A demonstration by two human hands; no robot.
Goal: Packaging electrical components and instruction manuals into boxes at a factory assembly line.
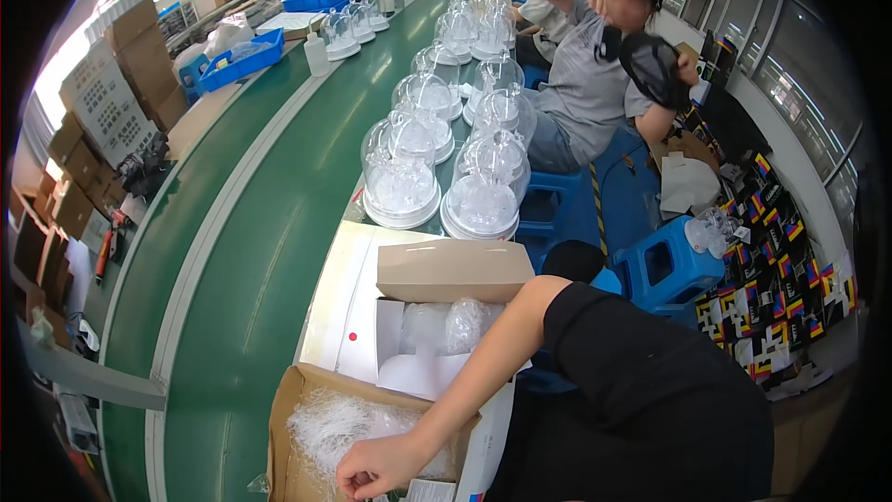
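My right hand (pixel 386 463) hangs over the near side of an open brown cardboard box (pixel 282 423), its fingers curled inward. Whatever they may hold is hidden. White shredded filler (pixel 325 428) lies in this box, beside and behind the hand, along with some clear plastic. My bare forearm crosses the box's right side, coming from a black sleeve. Just beyond stands a second open box (pixel 455 270) with its flap raised. Inside it rests a clear plastic-wrapped item (pixel 467 323), with a white sheet (pixel 400 372) in front. My left hand is out of the picture.
Rows of clear domes on white bases (pixel 401 200) line the table ahead. A green conveyor (pixel 269 270) runs along the left. On the right, a person in grey holds a dark object (pixel 650 72); blue stools (pixel 671 260) and piled printed cartons (pixel 771 288) stand nearby.
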